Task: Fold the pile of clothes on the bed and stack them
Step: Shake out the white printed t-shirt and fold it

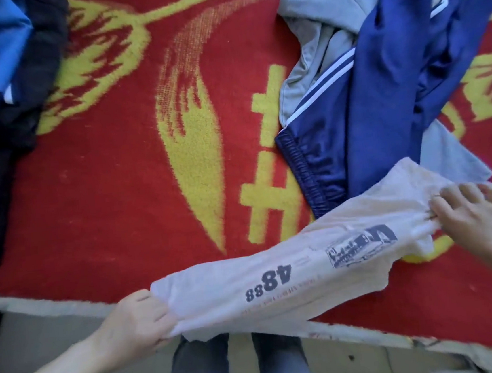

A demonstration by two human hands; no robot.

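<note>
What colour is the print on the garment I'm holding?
Dark navy, on the white garment; the head view shows it.

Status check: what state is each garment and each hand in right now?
white printed garment: bunched lengthwise, stretched between both hands
left hand: grips one end
right hand: grips the other end
blue track pants: crumpled, unfolded, over the grey garment
grey garment: crumpled, partly covered
clothes at far left: stacked; folds unclear
</note>
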